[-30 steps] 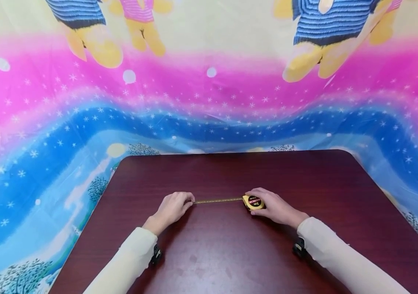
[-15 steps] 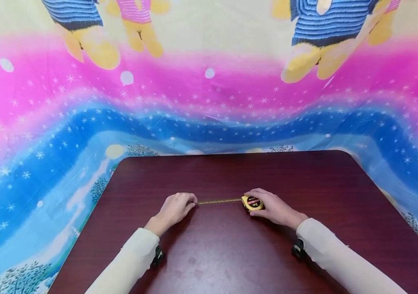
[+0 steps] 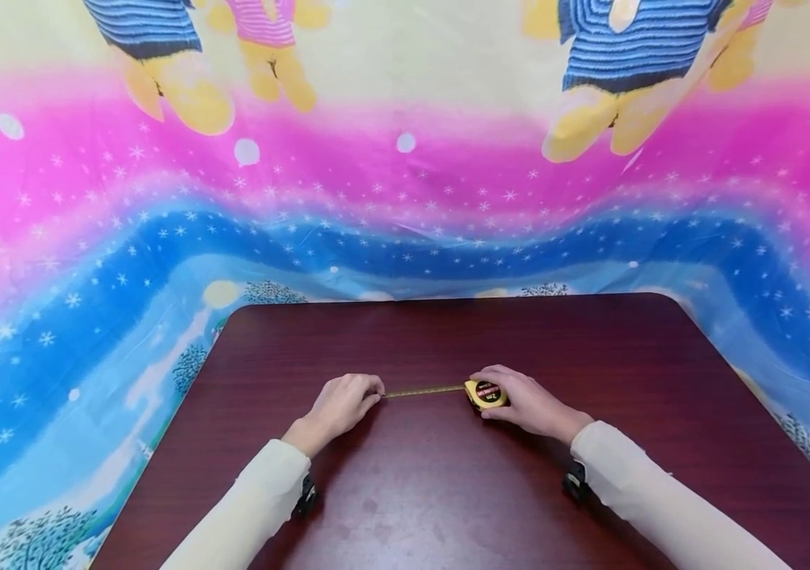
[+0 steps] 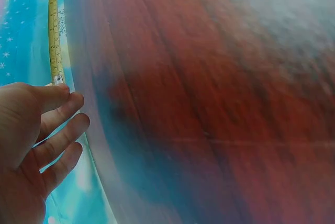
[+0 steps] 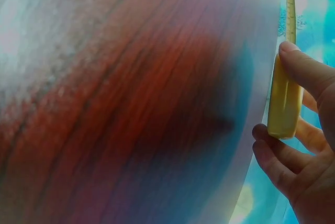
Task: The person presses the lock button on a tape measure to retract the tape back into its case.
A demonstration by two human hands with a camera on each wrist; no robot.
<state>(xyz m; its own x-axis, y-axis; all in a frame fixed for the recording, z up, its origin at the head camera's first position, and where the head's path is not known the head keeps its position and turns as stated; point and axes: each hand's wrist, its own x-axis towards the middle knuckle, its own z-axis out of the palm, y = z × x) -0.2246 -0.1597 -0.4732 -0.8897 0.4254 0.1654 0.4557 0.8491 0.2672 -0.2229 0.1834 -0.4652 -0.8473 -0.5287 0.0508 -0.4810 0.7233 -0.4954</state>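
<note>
My right hand grips a yellow tape measure with a black round label reading 2m. From its case a narrow yellow blade runs leftward to my left hand. In the left wrist view, the thumb and forefinger pinch the metal hook at the blade's end, the other fingers loosely bent. The right wrist view shows the tape measure's case edge-on between thumb and fingers. The drawn-out blade is fairly straight between the two hands, over the table.
The dark red-brown table has rounded far corners and a glossy top. Behind and beside it hangs a cloth backdrop with pink and blue bands and cartoon figures. A black wrist device hangs below the right sleeve, another below the left.
My left hand has shifted slightly right and the tape measure slightly left, so the visible stretch of blade is a little shorter. Both hands keep their holds.
</note>
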